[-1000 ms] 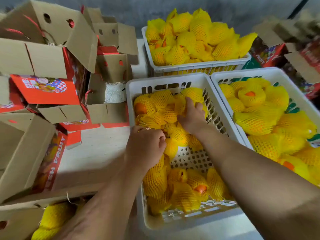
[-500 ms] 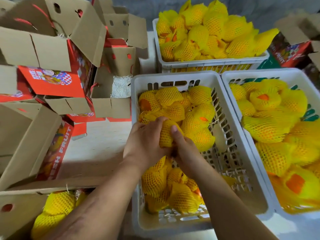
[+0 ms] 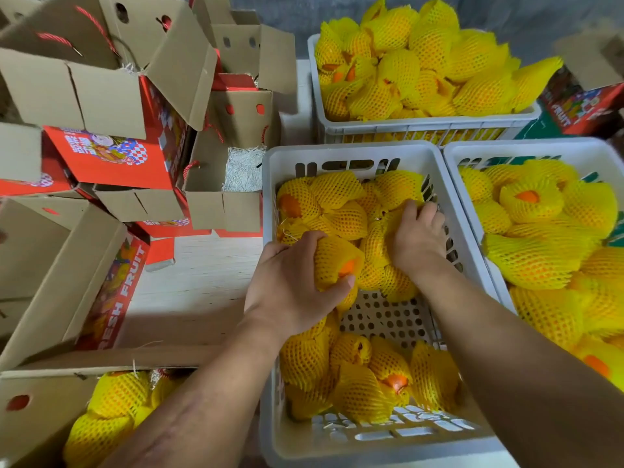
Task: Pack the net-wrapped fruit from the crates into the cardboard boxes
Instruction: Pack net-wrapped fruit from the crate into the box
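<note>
Pale wood bench against a grey wall. Three white crates, yellow-netted fruit heaped inside; right crate cut off. Open boxes stacked left; near box partly filled, cropped. Left hand grips one fruit; right hand curls into the pile, fingertips hidden.

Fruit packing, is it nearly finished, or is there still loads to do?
Not nearly. Done: one box at lower left already holds some fruit. In hand: the left hand grips a fruit in the middle crate; the right hand reaches among others. Left: that crate's remaining fruit, two more full crates, and several open boxes.
</note>
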Motion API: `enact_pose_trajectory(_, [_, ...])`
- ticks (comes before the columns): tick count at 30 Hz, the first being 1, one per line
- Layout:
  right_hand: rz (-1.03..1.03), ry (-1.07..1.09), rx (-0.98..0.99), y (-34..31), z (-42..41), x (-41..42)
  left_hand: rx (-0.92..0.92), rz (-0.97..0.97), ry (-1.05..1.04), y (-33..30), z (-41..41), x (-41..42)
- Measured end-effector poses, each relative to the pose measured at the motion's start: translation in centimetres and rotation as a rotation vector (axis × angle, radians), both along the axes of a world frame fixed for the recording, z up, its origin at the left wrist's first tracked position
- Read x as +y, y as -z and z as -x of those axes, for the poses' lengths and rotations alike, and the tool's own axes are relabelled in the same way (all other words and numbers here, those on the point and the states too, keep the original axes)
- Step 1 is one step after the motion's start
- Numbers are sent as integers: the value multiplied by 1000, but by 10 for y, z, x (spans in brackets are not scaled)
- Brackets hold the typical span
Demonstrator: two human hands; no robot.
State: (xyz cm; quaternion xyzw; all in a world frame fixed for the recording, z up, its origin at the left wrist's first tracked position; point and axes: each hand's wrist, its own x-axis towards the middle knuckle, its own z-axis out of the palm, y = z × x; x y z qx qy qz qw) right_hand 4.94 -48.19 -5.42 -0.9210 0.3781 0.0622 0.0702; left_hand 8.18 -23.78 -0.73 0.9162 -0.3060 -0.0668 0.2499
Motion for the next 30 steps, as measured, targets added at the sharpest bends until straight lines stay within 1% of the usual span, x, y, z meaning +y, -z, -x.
enact_pose_trajectory(3, [95, -77, 113, 7, 5, -4, 19, 9, -3, 0, -1, 1])
enact_pose_trajectory(6, [191, -166, 113, 11, 13, -4, 52, 34, -10, -1, -1, 1])
enact_pose_trajectory(8, [247, -230, 143, 8, 14, -4, 57, 41, -8, -1, -2, 1])
enact_pose_trajectory(13, [348, -411, 292, -9, 15, -12, 79, 90, 4, 1, -3, 4])
enact_pose_trajectory(18, [425, -464, 389, -13, 21, -14, 67, 116, 25, 0, -3, 4])
enact_pose_trajectory(22, [427, -478, 335, -22, 23, -11, 48, 129, 49, 0, -4, 4])
enact_pose_trajectory(25, [465, -466, 291, -47, 25, -8, 33, 193, 56, 0, -2, 4])
enact_pose_trajectory(27, [400, -448, 217, -71, 27, -1, 57, 244, 52, 0, -3, 5])
enact_pose_trajectory(30, [186, -493, -14, -103, 38, 33, 110, 301, 41, -1, -3, 7])
